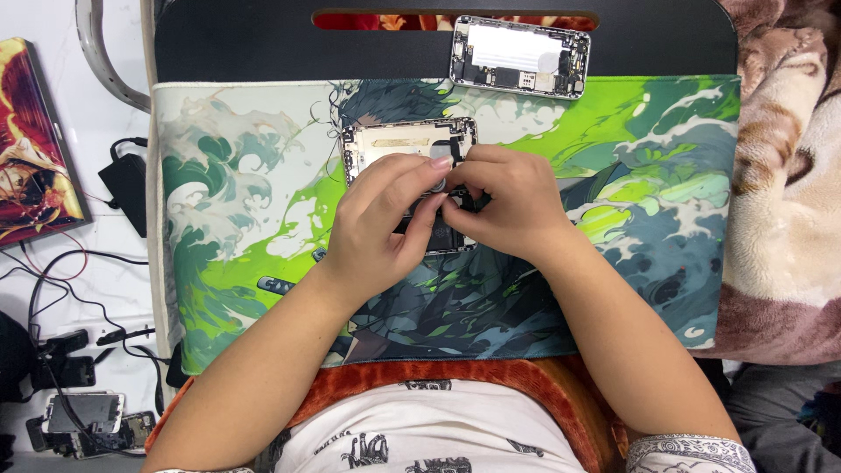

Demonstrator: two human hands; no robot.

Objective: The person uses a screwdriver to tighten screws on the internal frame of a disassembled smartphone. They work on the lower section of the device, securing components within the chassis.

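An opened phone body [396, 142] lies on a green and teal illustrated mat [236, 201], its bare metal inside facing up. Both hands sit over its lower half. My left hand [381, 223] pinches with thumb and fingers at a small part near the phone's middle. My right hand [508, 201] meets it from the right, fingertips touching the same spot. The small part between the fingertips is hidden. A second opened phone body [519, 56] rests at the mat's far edge, apart from both hands.
The mat covers a dark lap desk [236, 44]. A small dark tool [276, 285] lies on the mat beside my left wrist. Left of the desk lie cables [61, 298], a black adapter [127, 184], a colourful box [31, 149] and phone parts [83, 420]. A blanket [788, 201] lies at right.
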